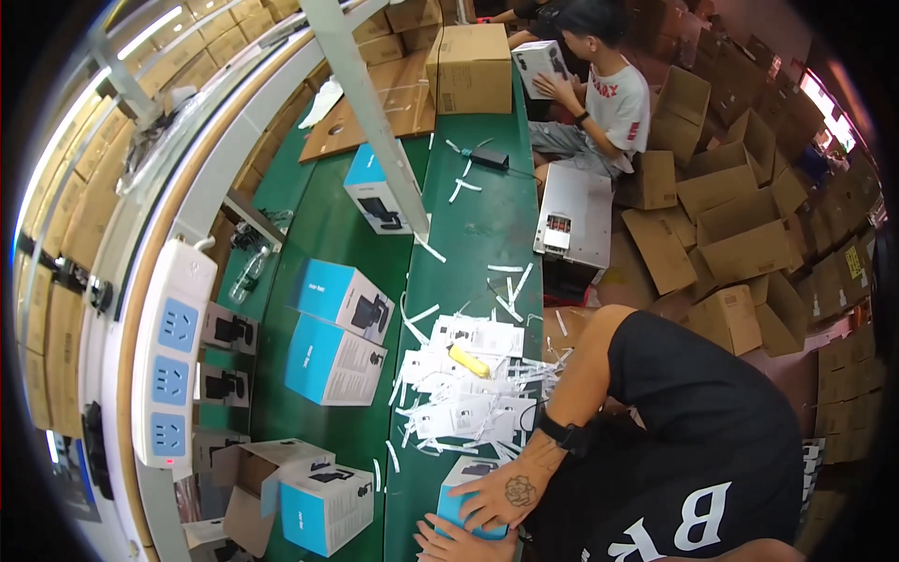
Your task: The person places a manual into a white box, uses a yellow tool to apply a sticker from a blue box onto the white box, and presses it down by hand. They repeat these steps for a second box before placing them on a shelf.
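Note:
A blue-and-white box [450, 503] stands at the near edge of the green table. My right hand [501, 495], tattooed on the back and with a black watch at the wrist, lies over its top with the fingers bent down its side. My left hand [465, 543] is against the same box lower down, fingers along its blue side and partly cut off by the picture's edge. Just beyond are white leaflets [478, 417] heaped with paper strips. A small yellow object [469, 362] rests on the heap; its kind is unclear.
Several blue-and-white boxes [328, 510] stand along the left, near an open carton [251, 496]. A white power strip [170, 365] is fixed to the frame. A post [361, 103] crosses the table. Beyond, a co-worker [609, 103] holds a box. Open cartons [740, 225] fill the right.

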The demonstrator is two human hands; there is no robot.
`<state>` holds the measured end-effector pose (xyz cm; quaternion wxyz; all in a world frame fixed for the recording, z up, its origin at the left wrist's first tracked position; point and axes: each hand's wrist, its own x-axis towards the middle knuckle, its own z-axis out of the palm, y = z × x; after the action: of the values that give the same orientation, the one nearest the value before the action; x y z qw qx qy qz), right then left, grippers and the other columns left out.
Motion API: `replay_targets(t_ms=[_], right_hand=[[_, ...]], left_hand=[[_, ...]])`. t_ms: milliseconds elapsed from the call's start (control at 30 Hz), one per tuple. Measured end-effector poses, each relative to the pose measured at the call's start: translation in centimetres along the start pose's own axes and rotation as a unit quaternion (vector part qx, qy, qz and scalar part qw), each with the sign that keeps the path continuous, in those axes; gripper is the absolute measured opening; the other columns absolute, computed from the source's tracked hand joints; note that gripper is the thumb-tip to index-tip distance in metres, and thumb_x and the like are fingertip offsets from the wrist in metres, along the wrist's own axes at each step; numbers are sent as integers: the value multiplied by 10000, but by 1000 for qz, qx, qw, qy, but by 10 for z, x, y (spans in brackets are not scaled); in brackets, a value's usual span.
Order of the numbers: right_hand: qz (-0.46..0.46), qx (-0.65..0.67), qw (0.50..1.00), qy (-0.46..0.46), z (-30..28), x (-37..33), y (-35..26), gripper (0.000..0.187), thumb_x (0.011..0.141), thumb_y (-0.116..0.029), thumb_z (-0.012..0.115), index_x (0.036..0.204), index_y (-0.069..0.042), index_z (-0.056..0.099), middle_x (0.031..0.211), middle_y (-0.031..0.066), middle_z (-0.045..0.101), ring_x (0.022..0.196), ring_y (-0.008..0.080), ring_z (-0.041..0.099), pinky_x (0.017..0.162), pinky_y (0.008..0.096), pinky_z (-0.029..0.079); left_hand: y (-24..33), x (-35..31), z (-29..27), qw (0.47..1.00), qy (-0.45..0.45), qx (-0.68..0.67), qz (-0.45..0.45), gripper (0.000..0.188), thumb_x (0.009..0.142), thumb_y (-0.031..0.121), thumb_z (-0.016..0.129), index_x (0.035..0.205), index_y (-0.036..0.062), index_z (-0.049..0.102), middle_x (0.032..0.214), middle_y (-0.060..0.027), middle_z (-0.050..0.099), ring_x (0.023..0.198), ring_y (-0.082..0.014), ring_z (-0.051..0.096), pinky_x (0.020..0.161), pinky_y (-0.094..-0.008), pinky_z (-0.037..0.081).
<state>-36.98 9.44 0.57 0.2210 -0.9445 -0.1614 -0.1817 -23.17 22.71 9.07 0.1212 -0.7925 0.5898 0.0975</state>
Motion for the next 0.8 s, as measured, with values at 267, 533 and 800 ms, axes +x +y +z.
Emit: replay_targets(t_ms=[267, 533, 800], right_hand=[[63, 0, 992, -111, -35, 26, 31, 802, 634, -522, 792, 1286, -101, 593, 1420, 252, 463, 1260, 463, 486, 1010, 634, 416], [-31, 26, 985, -168, -45, 21, 43, 745, 618, -452, 795, 1251, -120, 584, 1471, 313, 403, 1284, 463, 468, 1020, 601, 427], [-14, 15, 992, -125, -44, 21, 44, 723, 649, -455, 809, 1252, -123, 587, 1476, 313, 404, 1338, 477, 430, 1068, 618, 399]], left_hand=[[-6, 0, 27, 998, -57, -5, -10, 1164, 674, 600, 774, 1546, -20, 315, 1494, -333, 395, 1379, -510, 387, 1141, -628, 276], [-20, 10, 41, 991, 44, -121, 26, 1190, 596, 358, 864, 1555, -40, 281, 1382, -278, 447, 1228, -458, 458, 1031, -573, 344], [-5, 5, 44, 978, 147, -151, 5, 1113, 645, 382, 811, 1543, -44, 311, 1363, -254, 456, 1219, -449, 456, 1050, -572, 324]])
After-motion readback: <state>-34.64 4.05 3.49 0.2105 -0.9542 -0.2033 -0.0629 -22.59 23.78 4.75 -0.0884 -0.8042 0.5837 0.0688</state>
